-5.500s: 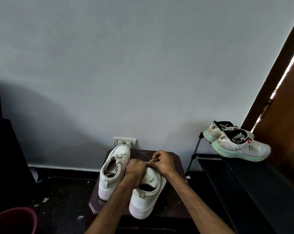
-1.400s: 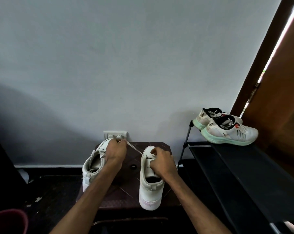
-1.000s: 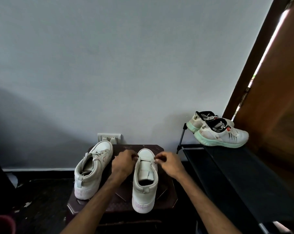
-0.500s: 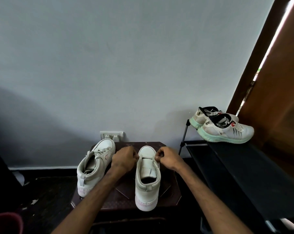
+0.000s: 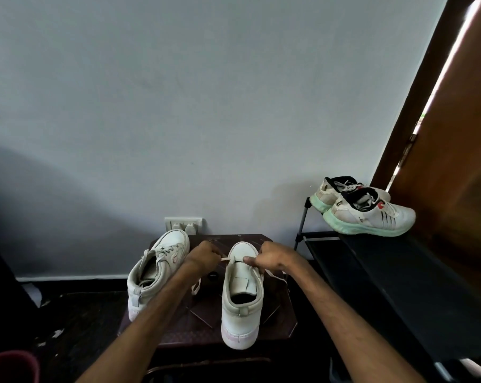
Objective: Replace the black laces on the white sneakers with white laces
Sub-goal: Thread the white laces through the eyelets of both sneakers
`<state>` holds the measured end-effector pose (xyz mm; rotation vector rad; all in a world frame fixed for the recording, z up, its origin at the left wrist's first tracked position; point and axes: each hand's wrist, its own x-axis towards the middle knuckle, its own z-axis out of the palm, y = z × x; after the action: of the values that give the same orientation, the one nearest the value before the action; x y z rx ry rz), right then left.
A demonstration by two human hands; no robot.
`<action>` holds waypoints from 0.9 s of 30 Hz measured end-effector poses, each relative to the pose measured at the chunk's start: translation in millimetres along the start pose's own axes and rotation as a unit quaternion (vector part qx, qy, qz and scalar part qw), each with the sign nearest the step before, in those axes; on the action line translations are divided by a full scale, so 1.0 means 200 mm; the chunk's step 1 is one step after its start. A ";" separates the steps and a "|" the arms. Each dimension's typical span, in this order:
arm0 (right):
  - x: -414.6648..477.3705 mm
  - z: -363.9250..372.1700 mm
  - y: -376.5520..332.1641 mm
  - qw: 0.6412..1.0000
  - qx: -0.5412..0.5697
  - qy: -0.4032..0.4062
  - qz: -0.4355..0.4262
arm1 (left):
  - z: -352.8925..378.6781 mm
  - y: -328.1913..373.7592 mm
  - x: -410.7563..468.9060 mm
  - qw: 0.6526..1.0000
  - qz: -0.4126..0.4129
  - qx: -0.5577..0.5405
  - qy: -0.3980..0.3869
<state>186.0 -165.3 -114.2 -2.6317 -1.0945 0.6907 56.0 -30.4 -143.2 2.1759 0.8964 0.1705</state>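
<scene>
A white sneaker stands heel toward the camera at lower centre of the frame on a dark stool, with a white lace crossing it near the toe. The left hand and right hand, fingers curled tight, each pinch the lace at either side of the shoe (loose ends trail below both wrists). The second sneaker, laced, sits just left, partly hidden by the left forearm. Behind is a wall socket; at right, mint-soled running shoes rest on a black rack.
</scene>
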 end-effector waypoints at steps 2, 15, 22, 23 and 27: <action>0.00 -0.01 0.00 0.998 0.048 -0.029 0.009 | 0.00 0.01 0.00 1.000 0.000 -0.014 -0.015; -0.01 0.09 -0.17 0.997 -0.044 -0.013 0.054 | -0.13 0.06 -0.05 0.946 -0.065 -0.305 -0.089; -0.02 0.08 -0.21 0.992 -0.091 -0.034 0.078 | -0.61 0.15 -0.07 0.960 -0.052 -0.274 -0.041; -0.01 0.06 -0.20 0.992 -0.079 -0.052 0.084 | -0.66 0.17 -0.08 0.957 -0.050 -0.284 -0.031; -0.01 -0.16 -0.16 0.995 0.063 -0.081 0.016 | -0.78 0.25 -0.12 0.946 -0.035 -0.322 -0.007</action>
<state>181.1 -144.2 -74.1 -2.5281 -1.0160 0.9617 5.6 24.5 4.6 1.5323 0.7703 0.3593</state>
